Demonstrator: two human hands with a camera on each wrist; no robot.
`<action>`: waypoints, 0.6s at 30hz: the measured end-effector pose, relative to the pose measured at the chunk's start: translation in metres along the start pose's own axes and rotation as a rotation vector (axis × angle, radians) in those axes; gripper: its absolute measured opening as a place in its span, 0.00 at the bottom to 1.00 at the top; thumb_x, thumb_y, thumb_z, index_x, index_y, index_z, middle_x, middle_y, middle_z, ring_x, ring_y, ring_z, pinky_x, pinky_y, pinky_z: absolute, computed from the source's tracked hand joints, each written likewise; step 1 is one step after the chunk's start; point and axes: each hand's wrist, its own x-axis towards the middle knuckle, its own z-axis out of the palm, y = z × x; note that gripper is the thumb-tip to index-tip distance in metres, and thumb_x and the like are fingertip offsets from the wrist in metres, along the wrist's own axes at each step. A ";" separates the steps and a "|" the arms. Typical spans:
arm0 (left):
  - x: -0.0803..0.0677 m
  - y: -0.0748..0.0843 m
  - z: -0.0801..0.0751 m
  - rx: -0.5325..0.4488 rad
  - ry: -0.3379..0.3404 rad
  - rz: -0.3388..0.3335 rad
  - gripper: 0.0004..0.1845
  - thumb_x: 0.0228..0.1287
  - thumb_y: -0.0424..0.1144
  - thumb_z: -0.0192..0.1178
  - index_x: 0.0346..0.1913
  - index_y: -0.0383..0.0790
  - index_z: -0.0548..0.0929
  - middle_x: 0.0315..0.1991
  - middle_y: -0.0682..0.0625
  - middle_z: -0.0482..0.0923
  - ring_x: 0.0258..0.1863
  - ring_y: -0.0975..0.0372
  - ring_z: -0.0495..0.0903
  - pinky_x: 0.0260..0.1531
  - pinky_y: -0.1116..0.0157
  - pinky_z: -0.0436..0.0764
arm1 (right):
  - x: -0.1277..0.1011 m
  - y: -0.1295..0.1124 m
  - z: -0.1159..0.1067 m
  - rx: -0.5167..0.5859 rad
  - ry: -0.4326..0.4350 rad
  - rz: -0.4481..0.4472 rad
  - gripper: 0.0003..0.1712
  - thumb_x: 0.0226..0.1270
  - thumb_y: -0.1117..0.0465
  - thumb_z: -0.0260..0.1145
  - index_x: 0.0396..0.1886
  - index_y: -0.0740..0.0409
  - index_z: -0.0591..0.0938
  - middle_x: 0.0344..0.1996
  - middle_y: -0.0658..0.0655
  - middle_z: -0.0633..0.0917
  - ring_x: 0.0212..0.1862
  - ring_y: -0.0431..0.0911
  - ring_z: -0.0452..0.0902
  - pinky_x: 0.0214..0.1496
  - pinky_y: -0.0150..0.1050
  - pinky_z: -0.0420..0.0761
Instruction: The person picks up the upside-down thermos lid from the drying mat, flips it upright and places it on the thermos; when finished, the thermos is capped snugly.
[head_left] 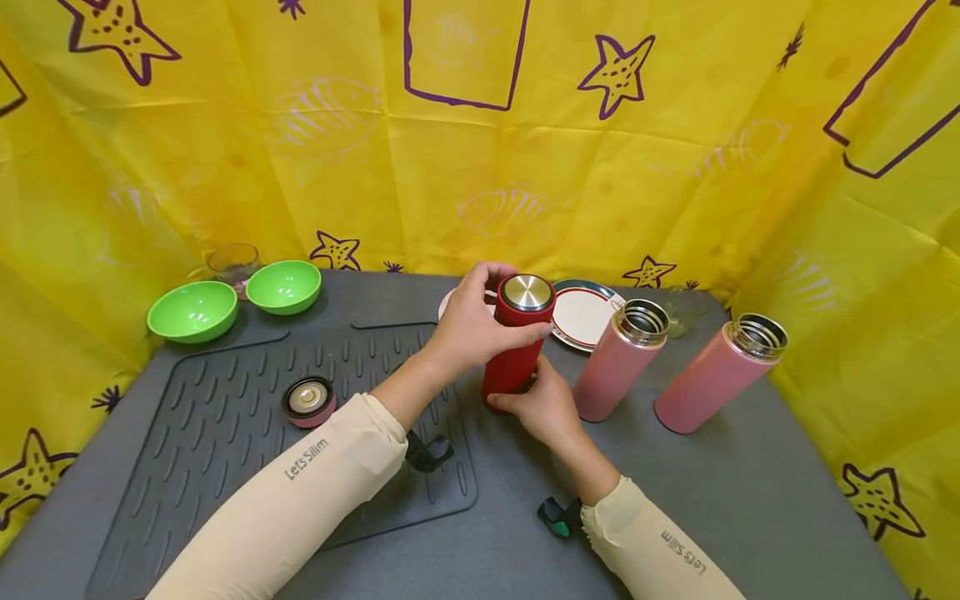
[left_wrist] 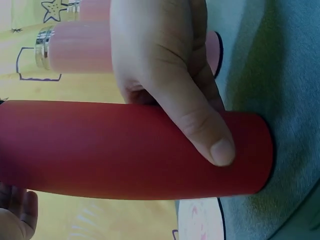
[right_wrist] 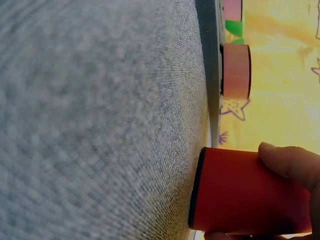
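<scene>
A red insulated bottle [head_left: 513, 358] stands upright on the grey table [head_left: 750, 500], with a steel-topped red lid [head_left: 527, 293] on it. My left hand [head_left: 480, 321] is curled round the lid and the bottle's top. My right hand [head_left: 543, 407] grips the bottle low down, near its base. The left wrist view shows the red bottle [left_wrist: 125, 150] with the right hand's thumb [left_wrist: 215, 145] pressed on it by the base. The right wrist view shows the bottle's base [right_wrist: 240, 190] on the table, with a fingertip [right_wrist: 290, 160] on it.
Two open pink bottles [head_left: 618, 358] [head_left: 716, 375] stand just right of the red one. A pink lid [head_left: 308, 402] lies on the ribbed mat [head_left: 225, 433]. Two green bowls [head_left: 192, 310] [head_left: 283, 286] sit at the back left and a plate [head_left: 581, 315] behind the bottle. Yellow cloth surrounds the table.
</scene>
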 end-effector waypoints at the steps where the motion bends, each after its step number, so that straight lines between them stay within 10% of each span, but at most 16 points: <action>1: 0.000 0.000 0.000 -0.006 0.001 0.012 0.38 0.47 0.48 0.77 0.61 0.43 0.71 0.51 0.54 0.73 0.47 0.60 0.75 0.44 0.62 0.79 | 0.000 0.000 0.000 -0.002 0.002 0.004 0.37 0.45 0.55 0.82 0.54 0.56 0.75 0.44 0.53 0.83 0.44 0.49 0.79 0.45 0.46 0.80; 10: 0.000 -0.003 -0.004 0.016 -0.054 0.100 0.36 0.52 0.42 0.73 0.66 0.47 0.73 0.54 0.55 0.75 0.49 0.58 0.75 0.42 0.62 0.81 | 0.000 0.002 0.002 -0.009 0.009 0.000 0.36 0.46 0.55 0.82 0.54 0.56 0.74 0.44 0.53 0.83 0.44 0.49 0.79 0.45 0.46 0.80; 18: -0.003 -0.002 0.000 -0.036 -0.057 0.002 0.46 0.48 0.47 0.76 0.70 0.46 0.63 0.59 0.53 0.69 0.52 0.58 0.72 0.46 0.59 0.79 | 0.001 0.004 0.003 0.001 0.016 -0.024 0.37 0.45 0.55 0.82 0.55 0.56 0.75 0.45 0.53 0.83 0.44 0.48 0.80 0.46 0.46 0.80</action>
